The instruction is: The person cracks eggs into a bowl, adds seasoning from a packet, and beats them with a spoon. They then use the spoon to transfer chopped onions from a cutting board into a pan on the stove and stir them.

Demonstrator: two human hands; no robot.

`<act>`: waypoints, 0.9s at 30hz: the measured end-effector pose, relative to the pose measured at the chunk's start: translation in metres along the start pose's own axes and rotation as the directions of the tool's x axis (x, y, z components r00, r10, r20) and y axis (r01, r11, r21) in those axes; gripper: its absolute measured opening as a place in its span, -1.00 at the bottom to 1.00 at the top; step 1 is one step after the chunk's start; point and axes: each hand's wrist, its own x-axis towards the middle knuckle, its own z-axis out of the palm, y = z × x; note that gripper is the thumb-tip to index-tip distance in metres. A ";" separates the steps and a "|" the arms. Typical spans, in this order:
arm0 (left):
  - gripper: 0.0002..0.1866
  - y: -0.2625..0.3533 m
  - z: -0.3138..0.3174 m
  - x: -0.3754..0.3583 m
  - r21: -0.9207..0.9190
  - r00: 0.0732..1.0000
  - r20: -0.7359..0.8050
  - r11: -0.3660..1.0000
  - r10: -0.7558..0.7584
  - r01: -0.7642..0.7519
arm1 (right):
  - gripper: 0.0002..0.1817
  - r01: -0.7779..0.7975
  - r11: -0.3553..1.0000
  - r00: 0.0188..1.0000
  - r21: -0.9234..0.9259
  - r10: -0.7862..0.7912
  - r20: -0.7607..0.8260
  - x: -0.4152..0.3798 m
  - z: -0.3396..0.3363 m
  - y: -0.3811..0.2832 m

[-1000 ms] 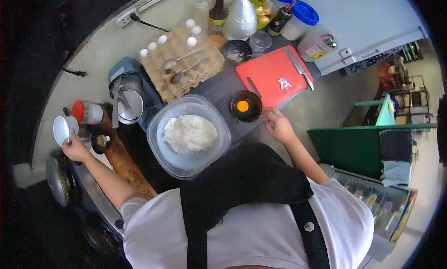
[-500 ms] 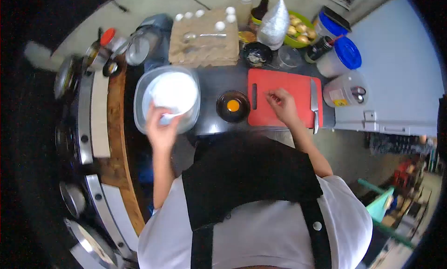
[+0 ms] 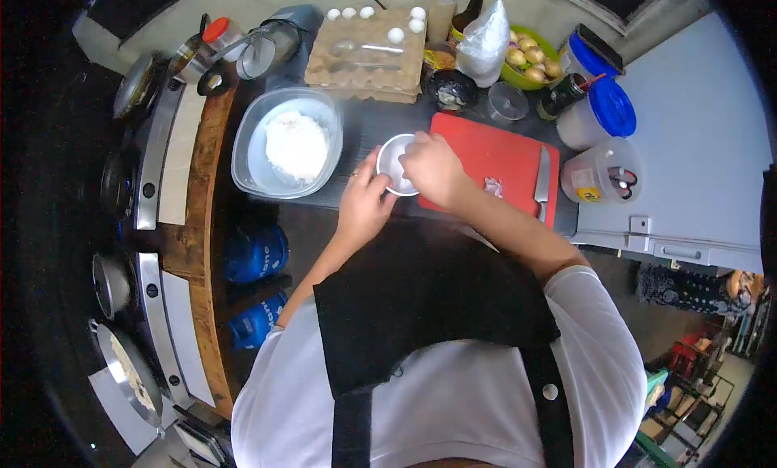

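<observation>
My left hand (image 3: 366, 194) grips the side of a small white bowl (image 3: 392, 162) at the counter's front edge. My right hand (image 3: 433, 168) is closed, its fingertips curled over the bowl's right rim and partly inside; what they hold, if anything, is hidden. To the left stands a clear plastic tub (image 3: 247, 156) with a heap of white powder (image 3: 296, 146) in it. On the right, a red cutting board (image 3: 506, 156) carries a knife (image 3: 542, 180) and small pale pinkish scraps (image 3: 493, 186) beside my right forearm. The dark dish with the yolk does not show now.
Behind are an egg tray (image 3: 364, 71) with several eggs and a spoon, a black bowl (image 3: 452, 89), a foil-like cone (image 3: 484, 51) and a green bowl of onions (image 3: 530, 59). Blue-lidded tubs (image 3: 611, 108) stand right. A wooden-edged stove counter (image 3: 198, 185) runs along the left.
My left hand has moved right from the tub to the counter's middle, with the white bowl in it. My right hand has moved left from the cutting board to the bowl.
</observation>
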 end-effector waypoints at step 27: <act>-0.69 -0.075 -0.041 0.028 -0.166 0.988 0.152 0.986 0.026 0.000 | -0.88 -0.323 0.880 0.894 0.348 0.404 -0.191 0.037 0.010 -0.024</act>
